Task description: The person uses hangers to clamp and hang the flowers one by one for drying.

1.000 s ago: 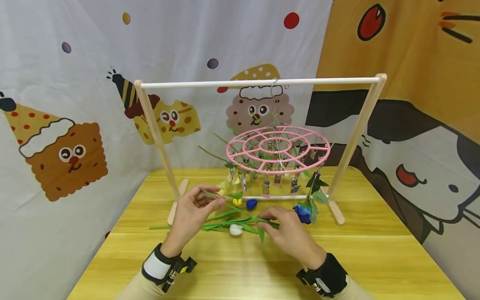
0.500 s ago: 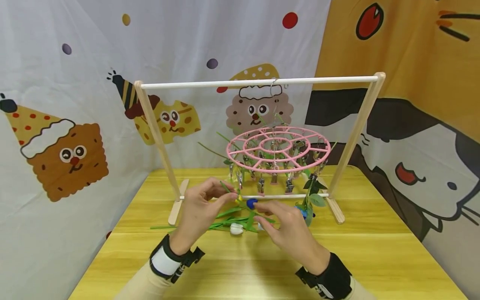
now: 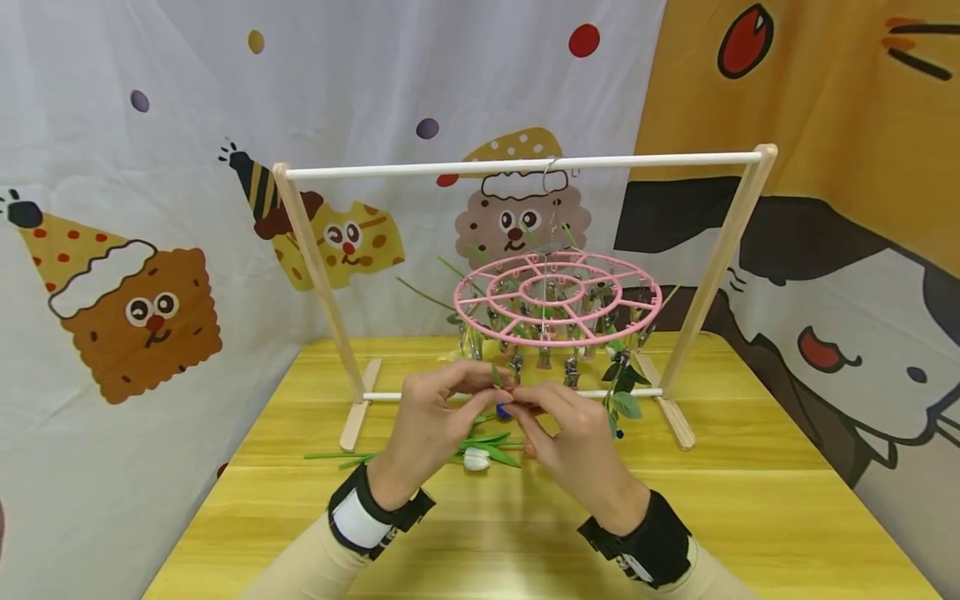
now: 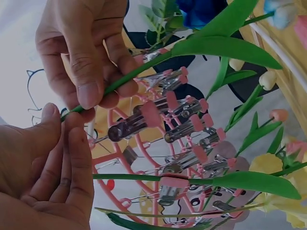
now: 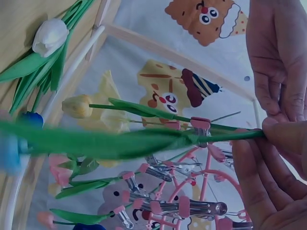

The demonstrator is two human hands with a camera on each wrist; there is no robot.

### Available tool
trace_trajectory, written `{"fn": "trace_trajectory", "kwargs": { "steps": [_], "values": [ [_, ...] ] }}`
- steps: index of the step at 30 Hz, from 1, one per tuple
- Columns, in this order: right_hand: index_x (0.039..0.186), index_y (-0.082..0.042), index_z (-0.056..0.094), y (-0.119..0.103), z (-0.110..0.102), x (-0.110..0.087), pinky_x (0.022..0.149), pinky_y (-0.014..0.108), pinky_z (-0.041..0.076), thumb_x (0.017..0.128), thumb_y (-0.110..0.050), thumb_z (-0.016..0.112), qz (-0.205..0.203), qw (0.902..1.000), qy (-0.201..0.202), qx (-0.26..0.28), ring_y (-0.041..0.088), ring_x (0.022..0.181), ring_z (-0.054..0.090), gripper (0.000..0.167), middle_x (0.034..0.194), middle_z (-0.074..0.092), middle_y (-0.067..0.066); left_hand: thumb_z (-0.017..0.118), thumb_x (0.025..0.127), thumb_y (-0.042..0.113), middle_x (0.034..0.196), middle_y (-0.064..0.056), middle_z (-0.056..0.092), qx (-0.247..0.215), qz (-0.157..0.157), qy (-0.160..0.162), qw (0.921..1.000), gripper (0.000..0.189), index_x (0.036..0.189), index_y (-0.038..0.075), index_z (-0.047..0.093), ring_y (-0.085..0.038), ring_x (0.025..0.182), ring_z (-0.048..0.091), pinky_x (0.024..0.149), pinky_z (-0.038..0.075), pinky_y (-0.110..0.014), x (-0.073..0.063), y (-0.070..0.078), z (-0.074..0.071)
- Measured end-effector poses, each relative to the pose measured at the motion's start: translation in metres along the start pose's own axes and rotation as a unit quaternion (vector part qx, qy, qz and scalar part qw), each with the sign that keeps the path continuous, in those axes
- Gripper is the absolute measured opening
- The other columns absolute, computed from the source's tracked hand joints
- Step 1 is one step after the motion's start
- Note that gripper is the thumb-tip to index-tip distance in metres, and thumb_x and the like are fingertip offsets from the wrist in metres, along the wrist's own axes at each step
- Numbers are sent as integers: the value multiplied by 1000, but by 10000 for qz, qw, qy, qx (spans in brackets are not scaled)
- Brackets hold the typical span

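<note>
I pinch the stem tip of the flower with my left hand; my right hand grips the same stem just beside it. In the left wrist view, the bloom points upper right. In the head view, both hands meet near centre frame, below the hanger; a white tulip lies lower centre.

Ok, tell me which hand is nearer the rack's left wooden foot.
Left. In the head view, the left hand is just right of the wooden foot, apart from it; the right hand is farther right, beyond the left hand.
</note>
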State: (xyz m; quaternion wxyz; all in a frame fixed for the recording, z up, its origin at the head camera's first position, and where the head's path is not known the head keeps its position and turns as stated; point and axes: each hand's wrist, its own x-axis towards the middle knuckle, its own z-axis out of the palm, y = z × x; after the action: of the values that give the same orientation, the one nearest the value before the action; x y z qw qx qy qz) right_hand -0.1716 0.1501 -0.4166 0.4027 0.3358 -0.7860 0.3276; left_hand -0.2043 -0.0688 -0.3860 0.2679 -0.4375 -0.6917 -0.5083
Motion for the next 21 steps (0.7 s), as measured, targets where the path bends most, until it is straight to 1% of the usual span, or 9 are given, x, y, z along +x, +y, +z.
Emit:
{"fn": "trace_trajectory", "kwargs": {
  "steps": [4, 7, 10, 12, 14, 16, 18, 21],
  "values": [
    [117, -5, 84, 2, -2, 1, 83, 17, 67, 88, 11, 96, 87, 9999, 66, 56, 18, 86, 84, 35, 104, 86, 8, 91, 97, -2, 112, -12, 91, 279, -40, 86, 9996, 27, 123, 4, 88, -20, 93, 89, 84, 73, -26, -2, -4, 2],
    [116, -5, 83, 2, -5, 3, 84, 16, 68, 89, 12, 96, 180, 9998, 109, 76, 17, 87, 85, 35, 104, 85, 8, 89, 100, 0, 116, -11, 91, 342, -73, 187, 9992, 27, 126, 6, 88, -19, 94, 89, 83, 73, -27, -2, -7, 5],
    [114, -5, 82, 2, -9, 5, 85, 15, 68, 88, 12, 96, 207, 9995, 217, 72, 18, 87, 85, 35, 103, 85, 8, 88, 102, 1, 121, -10, 90, 432, -66, 389, 9983, 29, 130, 8, 88, -19, 95, 89, 83, 73, -28, -3, -8, 8],
    [113, -6, 82, 3, -12, 6, 85, 14, 67, 87, 13, 96, 261, 9991, 312, 133, 20, 86, 85, 35, 102, 85, 9, 88, 102, 1, 123, -9, 90, 602, -26, 547, 9967, 31, 132, 8, 88, -19, 95, 89, 83, 72, -27, -3, -8, 10],
    [111, -5, 82, 3, -14, 6, 86, 14, 67, 86, 14, 96, 291, 9985, 427, 177, 23, 84, 85, 34, 100, 85, 10, 88, 102, 2, 125, -10, 90, 802, -7, 638, 9947, 33, 135, 6, 86, -21, 99, 89, 84, 72, -26, -4, -9, 14],
    [110, -4, 83, 3, -16, 6, 87, 13, 66, 86, 14, 96, 386, 9977, 515, 210, 25, 84, 86, 32, 99, 86, 11, 88, 102, 3, 127, -12, 89, 1056, 29, 619, 9925, 36, 138, 4, 85, -23, 102, 89, 85, 72, -26, -4, -9, 18],
    [108, -4, 83, 3, -18, 6, 87, 12, 66, 87, 13, 96, 432, 9971, 595, 187, 26, 84, 86, 30, 99, 86, 11, 87, 104, 5, 130, -14, 88, 1280, 10, 497, 9905, 39, 142, 1, 82, -26, 105, 90, 87, 72, -27, -5, -9, 22],
    [107, -4, 83, 3, -19, 5, 88, 12, 66, 87, 12, 96, 466, 9964, 699, 149, 26, 83, 86, 28, 98, 87, 11, 84, 107, 9, 136, -16, 86, 1512, -140, 256, 9881, 43, 148, -1, 77, -28, 107, 89, 89, 73, -30, -4, -8, 27]
  ]
}}
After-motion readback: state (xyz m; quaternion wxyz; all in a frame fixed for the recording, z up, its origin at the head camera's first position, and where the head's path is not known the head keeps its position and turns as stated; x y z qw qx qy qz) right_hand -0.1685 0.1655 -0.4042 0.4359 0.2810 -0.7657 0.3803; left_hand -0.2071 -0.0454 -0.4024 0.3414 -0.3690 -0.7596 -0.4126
